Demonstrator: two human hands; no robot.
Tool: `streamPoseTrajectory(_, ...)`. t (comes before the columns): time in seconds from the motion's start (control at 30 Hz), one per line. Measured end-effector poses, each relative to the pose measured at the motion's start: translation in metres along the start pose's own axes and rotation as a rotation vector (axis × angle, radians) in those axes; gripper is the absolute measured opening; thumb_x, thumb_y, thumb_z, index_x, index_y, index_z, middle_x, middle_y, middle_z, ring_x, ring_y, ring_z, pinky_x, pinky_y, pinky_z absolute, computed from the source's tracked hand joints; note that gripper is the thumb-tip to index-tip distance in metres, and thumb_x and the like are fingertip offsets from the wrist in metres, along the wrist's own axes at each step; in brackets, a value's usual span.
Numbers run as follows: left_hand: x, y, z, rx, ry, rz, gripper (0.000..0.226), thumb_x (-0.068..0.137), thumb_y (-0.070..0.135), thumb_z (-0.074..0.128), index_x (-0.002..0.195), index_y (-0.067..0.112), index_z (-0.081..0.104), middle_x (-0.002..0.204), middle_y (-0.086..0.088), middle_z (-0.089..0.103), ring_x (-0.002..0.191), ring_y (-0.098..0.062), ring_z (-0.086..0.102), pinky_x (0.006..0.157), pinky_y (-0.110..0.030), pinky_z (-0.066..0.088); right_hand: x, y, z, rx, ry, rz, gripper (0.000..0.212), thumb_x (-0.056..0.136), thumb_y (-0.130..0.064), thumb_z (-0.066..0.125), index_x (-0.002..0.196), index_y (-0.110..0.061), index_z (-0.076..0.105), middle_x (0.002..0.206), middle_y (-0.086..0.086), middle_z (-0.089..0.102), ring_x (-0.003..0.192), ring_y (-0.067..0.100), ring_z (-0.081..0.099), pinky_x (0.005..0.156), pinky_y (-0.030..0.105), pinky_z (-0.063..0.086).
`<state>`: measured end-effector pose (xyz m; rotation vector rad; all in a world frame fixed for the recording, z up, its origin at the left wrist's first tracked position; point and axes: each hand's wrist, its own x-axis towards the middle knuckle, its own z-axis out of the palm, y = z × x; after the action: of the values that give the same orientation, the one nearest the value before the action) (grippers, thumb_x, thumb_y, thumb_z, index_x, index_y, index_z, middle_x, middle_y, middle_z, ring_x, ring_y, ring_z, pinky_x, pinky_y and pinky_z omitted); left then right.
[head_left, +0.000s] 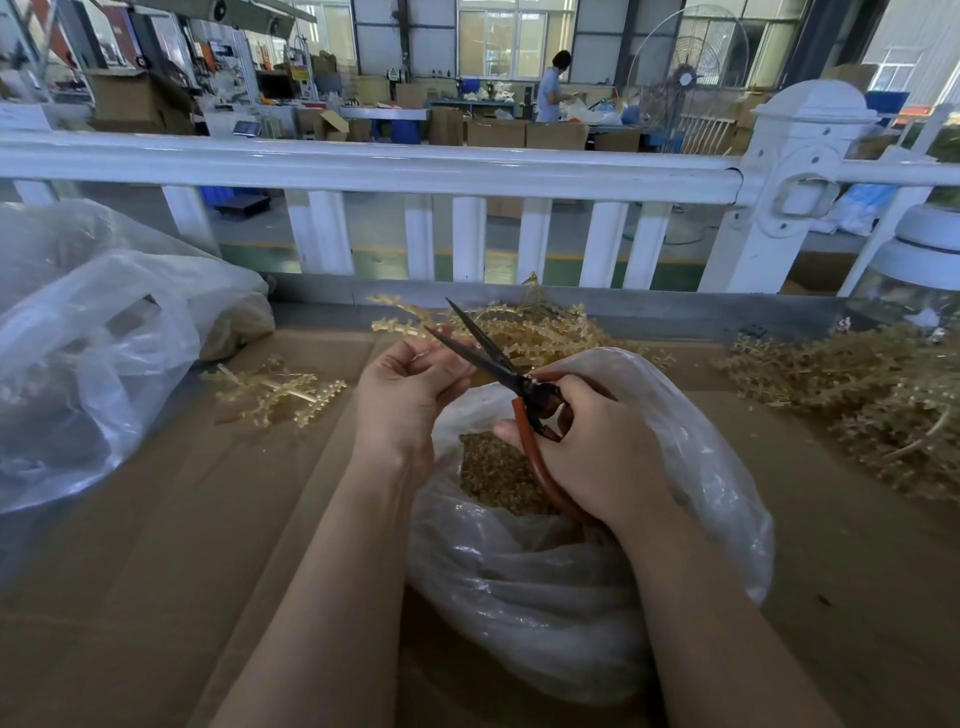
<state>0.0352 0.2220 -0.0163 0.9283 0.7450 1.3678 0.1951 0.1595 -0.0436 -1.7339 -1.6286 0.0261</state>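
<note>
My right hand (587, 441) grips the red handles of black-bladed scissors (493, 364), whose blades stand apart and point up-left. My left hand (405, 395) pinches the stem of a yellowish plastic sprig (395, 325) at the blade tips. Both hands hover over a clear plastic bag (571, 597) holding small yellowish cut pieces (493, 478). The bag sits on a cardboard-covered table (182, 519).
Loose sprigs lie at left (275, 389), behind the hands (545, 327) and in a big heap at right (872, 405). A large clear bag (93, 338) fills the left side. A white railing (363, 166) borders the table; a person works far behind it.
</note>
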Motion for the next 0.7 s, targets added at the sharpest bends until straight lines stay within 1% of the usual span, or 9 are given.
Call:
streamPoseTrajectory(0.13, 0.0006, 0.0000, -0.0005, 0.071, -0.030, 0.057, 0.021, 0.084, -0.016, 0.060, 0.097, 0.000, 0.062, 0.071, 0.000, 0.072, 0.071, -0.011, 0.069, 0.074, -0.023, 0.056, 0.0005, 0.0002, -0.0001, -0.044, 0.017, 0.008, 0.066, 0.070, -0.085, 0.051, 0.106, -0.031, 0.062, 0.090, -0.025, 0.057, 0.078, -0.003, 0.052, 0.062, 0.006, 0.034)
streamPoseTrajectory(0.2, 0.0011, -0.0007, -0.0006, 0.123, -0.039, 0.086, 0.020, 0.083, -0.018, 0.061, 0.096, -0.003, 0.064, 0.072, -0.002, 0.071, 0.071, -0.013, 0.068, 0.074, -0.024, 0.056, 0.0009, 0.0003, 0.0007, -0.056, 0.013, 0.011, 0.069, 0.069, -0.086, 0.048, 0.105, -0.029, 0.062, 0.091, -0.023, 0.060, 0.079, -0.001, 0.054, 0.064, 0.012, 0.042)
streamPoseTrajectory(0.27, 0.0012, -0.0011, -0.0003, 0.172, -0.033, 0.121, 0.020, 0.082, -0.019, 0.060, 0.099, -0.010, 0.062, 0.070, -0.007, 0.065, 0.068, -0.013, 0.064, 0.072, -0.025, 0.055, 0.0012, 0.0002, 0.0010, -0.065, 0.017, 0.012, 0.071, 0.068, -0.087, 0.047, 0.105, -0.029, 0.063, 0.092, -0.021, 0.064, 0.079, 0.000, 0.057, 0.065, 0.015, 0.044)
streamPoseTrajectory(0.33, 0.0011, -0.0011, -0.0007, 0.190, -0.033, 0.142, 0.021, 0.082, -0.020, 0.060, 0.098, -0.008, 0.063, 0.071, -0.011, 0.061, 0.065, -0.013, 0.063, 0.068, -0.023, 0.053, 0.0014, -0.0004, 0.0005, -0.072, 0.026, 0.009, 0.074, 0.066, -0.090, 0.044, 0.104, -0.029, 0.064, 0.091, -0.021, 0.064, 0.078, 0.000, 0.056, 0.063, 0.011, 0.040)
streamPoseTrajectory(0.43, 0.0018, -0.0009, -0.0021, 0.184, -0.036, 0.150, 0.027, 0.083, -0.018, 0.061, 0.103, -0.002, 0.065, 0.066, -0.004, 0.063, 0.064, -0.010, 0.065, 0.068, -0.022, 0.053, 0.0017, 0.0000, -0.0002, -0.091, 0.032, 0.000, 0.074, 0.066, -0.090, 0.044, 0.103, -0.030, 0.065, 0.089, -0.020, 0.066, 0.076, -0.002, 0.054, 0.061, 0.007, 0.035)
streamPoseTrajectory(0.53, 0.0030, -0.0024, -0.0044, 0.188, -0.041, 0.160, 0.029, 0.083, -0.015, 0.064, 0.111, -0.007, 0.063, 0.065, -0.002, 0.065, 0.063, -0.008, 0.065, 0.070, -0.025, 0.052, 0.0016, 0.0019, 0.0012, -0.111, 0.041, -0.005, 0.069, 0.069, -0.088, 0.047, 0.099, -0.030, 0.067, 0.084, -0.018, 0.068, 0.073, -0.001, 0.055, 0.061, 0.012, 0.041)
streamPoseTrajectory(0.6, 0.0036, -0.0029, -0.0060, 0.200, -0.041, 0.165, 0.029, 0.083, -0.014, 0.065, 0.112, -0.011, 0.062, 0.072, -0.009, 0.065, 0.064, -0.009, 0.066, 0.071, -0.027, 0.052, 0.0013, 0.0026, 0.0021, -0.114, 0.054, -0.005, 0.067, 0.069, -0.088, 0.048, 0.097, -0.030, 0.067, 0.082, -0.018, 0.068, 0.071, -0.001, 0.054, 0.063, 0.014, 0.043)
streamPoseTrajectory(0.67, 0.0037, -0.0031, -0.0068, 0.210, -0.043, 0.171, 0.030, 0.083, -0.013, 0.066, 0.112, -0.016, 0.059, 0.076, -0.013, 0.065, 0.064, -0.010, 0.065, 0.076, -0.033, 0.053, 0.0011, 0.0030, 0.0024, -0.113, 0.066, -0.014, 0.066, 0.070, -0.087, 0.050, 0.097, -0.029, 0.069, 0.082, -0.017, 0.069, 0.071, -0.001, 0.053, 0.065, 0.015, 0.044)
streamPoseTrajectory(0.7, 0.0040, -0.0031, -0.0070, 0.209, -0.040, 0.168, 0.030, 0.083, -0.013, 0.066, 0.111, -0.018, 0.058, 0.073, -0.010, 0.065, 0.063, -0.010, 0.064, 0.078, -0.037, 0.053, 0.0011, 0.0031, 0.0025, -0.112, 0.067, -0.017, 0.066, 0.070, -0.086, 0.050, 0.097, -0.029, 0.069, 0.083, -0.016, 0.070, 0.071, -0.001, 0.053, 0.066, 0.015, 0.045)
